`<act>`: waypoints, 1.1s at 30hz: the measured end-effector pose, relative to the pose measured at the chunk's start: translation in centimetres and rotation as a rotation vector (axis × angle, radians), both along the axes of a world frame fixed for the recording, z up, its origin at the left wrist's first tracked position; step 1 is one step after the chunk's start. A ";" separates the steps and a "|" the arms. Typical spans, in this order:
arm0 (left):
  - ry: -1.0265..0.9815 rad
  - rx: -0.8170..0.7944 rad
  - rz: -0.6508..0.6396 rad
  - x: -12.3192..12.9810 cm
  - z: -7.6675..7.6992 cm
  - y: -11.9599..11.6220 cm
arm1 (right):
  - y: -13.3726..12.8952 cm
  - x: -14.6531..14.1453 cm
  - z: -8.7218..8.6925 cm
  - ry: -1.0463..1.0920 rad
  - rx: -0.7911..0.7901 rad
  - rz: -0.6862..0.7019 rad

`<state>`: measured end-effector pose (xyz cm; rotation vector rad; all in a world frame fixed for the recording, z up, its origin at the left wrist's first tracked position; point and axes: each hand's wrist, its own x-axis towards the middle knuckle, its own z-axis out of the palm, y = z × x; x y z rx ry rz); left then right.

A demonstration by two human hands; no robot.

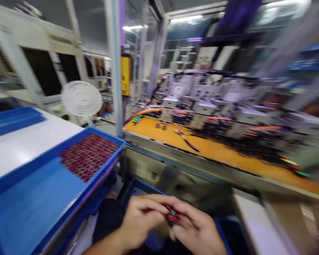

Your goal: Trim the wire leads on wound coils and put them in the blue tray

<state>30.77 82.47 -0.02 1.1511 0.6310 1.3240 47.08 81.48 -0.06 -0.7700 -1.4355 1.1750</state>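
Low in the middle of the view, my left hand (pixel 142 221) and my right hand (pixel 194 225) meet around a small red and black part (pixel 172 214). The fingertips of both hands are closed on it. Blur hides its finer details. To the left, a long blue tray (pixel 42 198) holds many small red and dark parts (pixel 90 156), packed in rows at its far right end.
A machine with an orange-yellow bed (pixel 172 136) stands ahead behind a metal frame post (pixel 113 67). Pliers (pixel 186 140) lie on the bed. A white fan (pixel 81 98) and another blue tray (pixel 13 120) are at left. A cardboard box (pixel 289 216) sits at lower right.
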 end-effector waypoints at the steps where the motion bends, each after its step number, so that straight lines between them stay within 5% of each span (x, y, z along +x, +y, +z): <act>1: -0.038 -0.056 0.037 -0.3 -0.2 0.2 | -0.1 -0.2 0.5 -0.024 0.073 -0.056; 4: 0.005 -0.203 0.273 -1.1 -1.3 1.4 | 1.1 -0.3 1.4 -0.314 0.641 -0.397; 7: 0.323 0.132 0.548 -1.3 -1.5 1.2 | 2.3 0.4 0.9 -0.554 0.939 -0.607; 10: 0.629 0.563 0.513 -0.8 -0.2 -0.3 | 2.6 1.4 -0.4 -0.612 1.090 -0.588; 14: 0.754 0.640 0.443 0.4 1.7 -0.8 | 2.6 2.0 -1.5 -0.635 1.268 -0.557; 17: 0.752 0.636 0.377 0.5 2.2 -0.3 | 2.1 1.9 -1.0 -0.617 1.187 -0.510; 22: 0.756 0.651 0.305 -0.4 1.9 0.0 | 0.9 1.3 0.7 -0.427 0.729 -0.349; 26: 0.760 0.607 0.282 -0.7 1.7 -0.3 | 0.4 0.9 1.6 -0.256 0.628 -0.295; 33: 0.601 0.307 0.190 -0.5 2.1 -0.6 | 0.2 0.7 1.7 -0.149 0.490 -0.277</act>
